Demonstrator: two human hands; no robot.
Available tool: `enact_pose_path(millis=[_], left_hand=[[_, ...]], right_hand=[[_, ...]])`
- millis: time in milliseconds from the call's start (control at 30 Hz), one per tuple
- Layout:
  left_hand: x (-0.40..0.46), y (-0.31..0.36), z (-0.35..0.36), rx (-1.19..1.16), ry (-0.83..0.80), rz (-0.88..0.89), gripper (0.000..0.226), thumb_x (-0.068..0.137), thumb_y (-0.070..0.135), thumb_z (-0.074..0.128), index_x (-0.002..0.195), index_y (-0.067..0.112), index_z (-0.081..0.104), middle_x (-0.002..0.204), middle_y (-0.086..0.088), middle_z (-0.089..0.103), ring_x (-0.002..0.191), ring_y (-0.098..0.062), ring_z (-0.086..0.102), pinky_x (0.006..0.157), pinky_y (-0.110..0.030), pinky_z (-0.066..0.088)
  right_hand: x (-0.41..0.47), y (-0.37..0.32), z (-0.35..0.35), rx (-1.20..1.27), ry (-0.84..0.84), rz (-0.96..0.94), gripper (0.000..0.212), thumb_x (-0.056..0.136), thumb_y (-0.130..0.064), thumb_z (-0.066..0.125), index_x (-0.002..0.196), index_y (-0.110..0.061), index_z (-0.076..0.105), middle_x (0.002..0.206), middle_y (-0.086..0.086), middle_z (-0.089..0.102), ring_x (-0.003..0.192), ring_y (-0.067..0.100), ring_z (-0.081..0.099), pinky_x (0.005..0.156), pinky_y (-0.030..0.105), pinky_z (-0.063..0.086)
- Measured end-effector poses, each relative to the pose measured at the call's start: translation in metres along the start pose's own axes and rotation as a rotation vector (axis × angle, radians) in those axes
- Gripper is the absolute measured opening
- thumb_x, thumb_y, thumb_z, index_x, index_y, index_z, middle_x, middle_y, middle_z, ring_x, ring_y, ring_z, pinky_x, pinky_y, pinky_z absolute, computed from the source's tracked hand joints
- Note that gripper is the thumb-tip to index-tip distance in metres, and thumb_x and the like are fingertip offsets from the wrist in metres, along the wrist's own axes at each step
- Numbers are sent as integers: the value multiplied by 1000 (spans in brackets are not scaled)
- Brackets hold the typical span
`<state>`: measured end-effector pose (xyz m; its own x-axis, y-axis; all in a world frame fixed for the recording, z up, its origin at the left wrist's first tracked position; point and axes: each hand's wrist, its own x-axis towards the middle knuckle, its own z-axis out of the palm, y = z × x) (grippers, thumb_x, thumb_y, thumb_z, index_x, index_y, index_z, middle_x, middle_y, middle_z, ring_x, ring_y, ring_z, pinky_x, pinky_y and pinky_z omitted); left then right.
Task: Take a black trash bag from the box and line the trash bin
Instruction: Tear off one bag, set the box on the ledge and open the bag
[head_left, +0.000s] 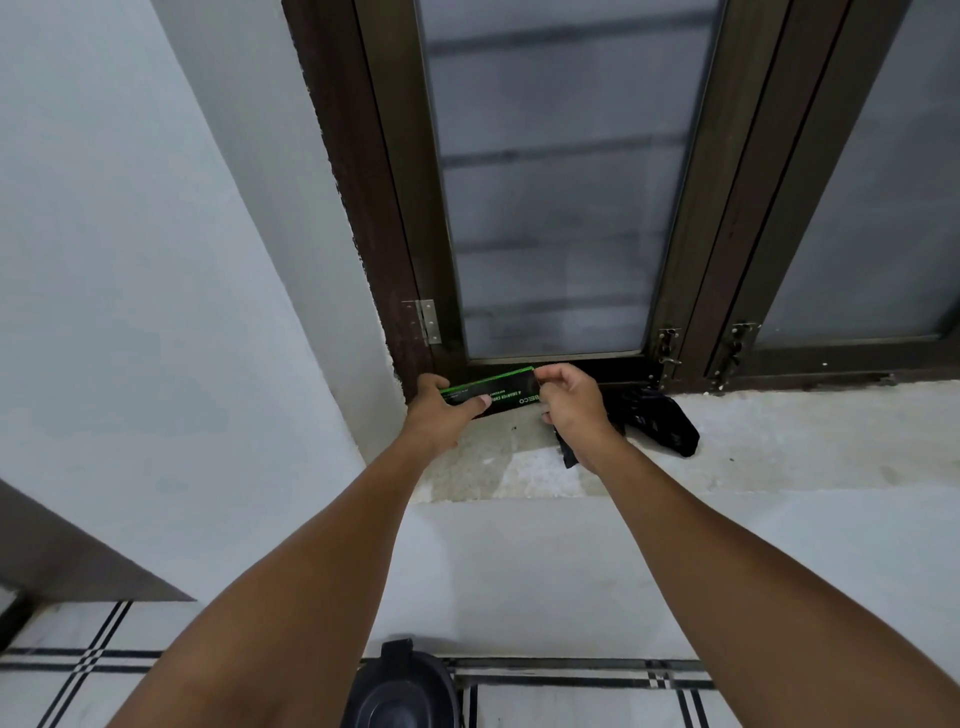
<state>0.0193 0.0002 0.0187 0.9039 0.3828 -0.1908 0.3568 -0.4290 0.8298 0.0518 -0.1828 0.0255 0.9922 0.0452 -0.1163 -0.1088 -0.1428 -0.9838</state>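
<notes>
Fingers of the left hand (441, 410) curl round the near end of a flat black cardboard box with green edging and white print (491, 393), thumb laid across its top face. The right hand (569, 410) pinches the box's far corner with thumb and forefinger, its other fingers curled over crumpled black plastic trash bag (657, 421) lying on the grey concrete window sill (779, 441). Down on the tiled floor (571, 701) stands a dark round plastic trash bin (397, 691).
</notes>
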Motion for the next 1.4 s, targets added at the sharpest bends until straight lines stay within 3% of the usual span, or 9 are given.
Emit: enact_pose_path(millis=[100, 267, 567, 800, 967, 1067, 1133, 1233, 1400], left_hand=[[5, -6, 1, -28, 2, -20, 68, 88, 46, 73, 143, 21, 41, 132, -10, 56, 110, -31, 64, 54, -21, 52], [14, -19, 7, -91, 26, -102, 45, 103, 36, 53, 143, 16, 47, 136, -12, 55, 104, -35, 69, 67, -32, 62], [18, -39, 15, -96, 27, -156, 33, 105, 23, 45, 132, 12, 59, 128, -14, 61, 108, -35, 67, 85, -41, 63], [13, -38, 13, 83, 114, -50, 40, 103, 37, 44, 134, 17, 59, 128, -11, 65, 106, -33, 66, 90, -45, 61], [6, -23, 13, 255, 223, 127, 36, 105, 38, 46, 131, 18, 60, 120, -4, 70, 99, -21, 63, 80, -31, 49], [3, -6, 24, 199, 185, 226, 25, 103, 30, 52, 120, 18, 66, 110, -1, 72, 93, -16, 62, 77, -27, 46], [4, 7, 40, 177, 126, 289, 21, 101, 27, 53, 112, 19, 69, 102, 2, 72, 94, -17, 66, 81, -30, 52], [3, 26, 67, 180, 50, 346, 18, 99, 28, 56, 106, 22, 71, 94, 6, 71, 89, -14, 66, 83, -33, 56], [-1, 48, 120, 238, -97, 417, 13, 95, 31, 61, 101, 26, 71, 79, 11, 67, 81, -13, 66, 75, -30, 56]], right_hand=[[-3, 2, 1, -21, -36, 63, 37, 97, -2, 48, 125, -19, 65, 114, -4, 67, 99, 13, 59, 98, 38, 54], [-5, 15, 3, -43, -61, 112, 43, 98, -2, 43, 133, -19, 62, 86, -10, 60, 74, 8, 52, 63, 25, 42], [2, 39, 13, -131, -122, 202, 36, 97, -4, 44, 103, -26, 72, 97, 6, 67, 87, 21, 54, 79, 47, 55], [3, 42, 11, -122, -86, 175, 28, 95, -5, 44, 91, -17, 69, 89, 5, 63, 84, 24, 50, 72, 36, 41], [4, 39, -1, -106, 7, 147, 32, 99, -12, 49, 126, -15, 66, 113, 3, 67, 92, 20, 58, 85, 37, 54], [3, 33, -13, -306, 120, 16, 24, 98, -16, 53, 110, -17, 74, 102, 0, 72, 82, 18, 65, 68, 30, 54], [2, 30, -28, -563, 255, -137, 17, 96, -19, 57, 99, -19, 74, 98, -1, 72, 90, 20, 65, 72, 32, 53], [1, 35, -48, -941, 442, -320, 25, 89, -22, 65, 114, -20, 70, 120, 6, 64, 114, 28, 52, 90, 42, 43], [10, 57, -84, -1111, 473, -158, 71, 86, -29, 71, 149, -18, 41, 157, 17, 36, 145, 37, 30, 111, 53, 31]])
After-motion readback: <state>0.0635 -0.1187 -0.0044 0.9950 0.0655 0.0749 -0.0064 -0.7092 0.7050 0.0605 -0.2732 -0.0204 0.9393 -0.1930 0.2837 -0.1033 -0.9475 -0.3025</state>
